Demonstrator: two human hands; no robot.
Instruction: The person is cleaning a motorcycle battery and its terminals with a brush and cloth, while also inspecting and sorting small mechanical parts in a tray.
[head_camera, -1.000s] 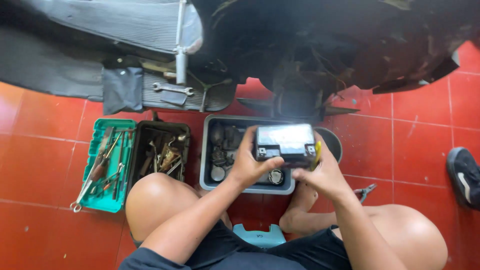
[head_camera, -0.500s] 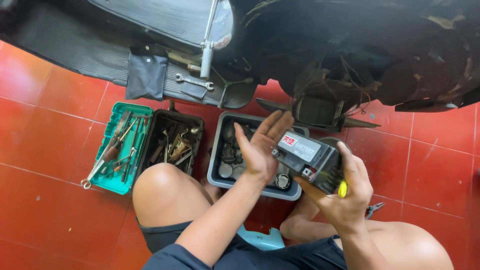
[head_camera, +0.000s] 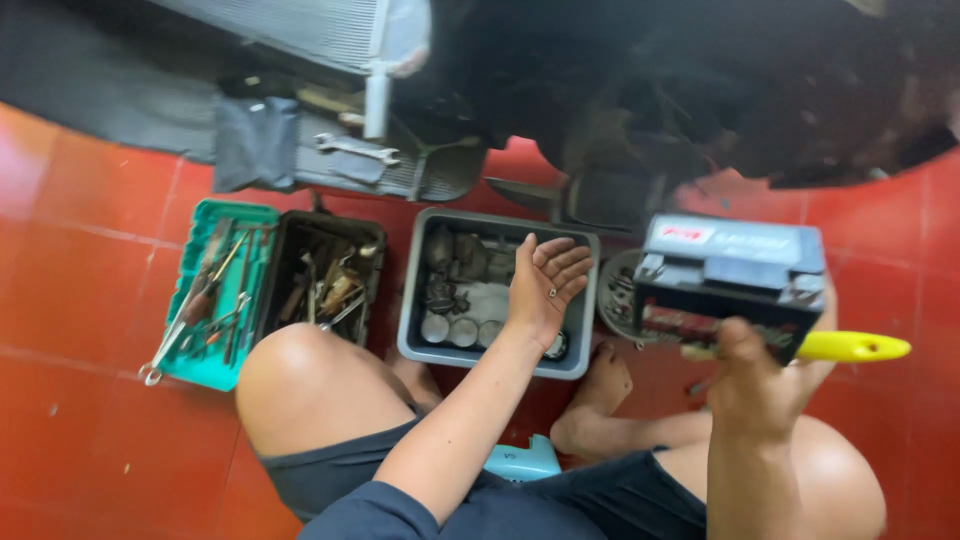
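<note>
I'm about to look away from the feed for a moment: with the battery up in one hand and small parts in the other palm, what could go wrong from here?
1. The right hand alone carries the battery together with a yellow-handled tool; the grip may slip, dropping it towards the bare foot.
2. The small metal parts lie loose on the open left hand; a tilt could roll them into the grey tray of parts below, where they may be hard to find.

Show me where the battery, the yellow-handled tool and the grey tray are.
battery (head_camera: 735, 275): head view, front face.
yellow-handled tool (head_camera: 850, 347): head view, handle.
grey tray (head_camera: 490, 222): head view, far rim.
</note>
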